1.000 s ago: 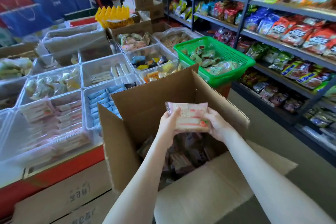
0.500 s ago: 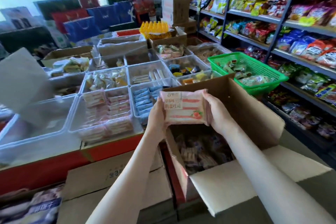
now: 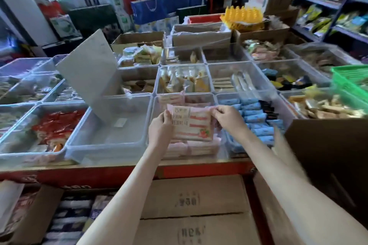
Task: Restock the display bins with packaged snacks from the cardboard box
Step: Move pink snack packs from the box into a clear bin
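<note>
Pink-and-white striped snack packet (image 3: pixel 191 125), pale blue wrappers (image 3: pixel 256 117), red packets (image 3: pixel 57 123), green basket (image 3: pixel 350 79), yellow crate (image 3: pixel 242 14).

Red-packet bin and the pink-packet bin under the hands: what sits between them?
One clear bin, with a tilted grey board standing in it; the head view shows it.

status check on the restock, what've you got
Left grip and right grip both hold the pink snack pack. Pack over the bin of matching pink packs. Nothing blocking.
</note>
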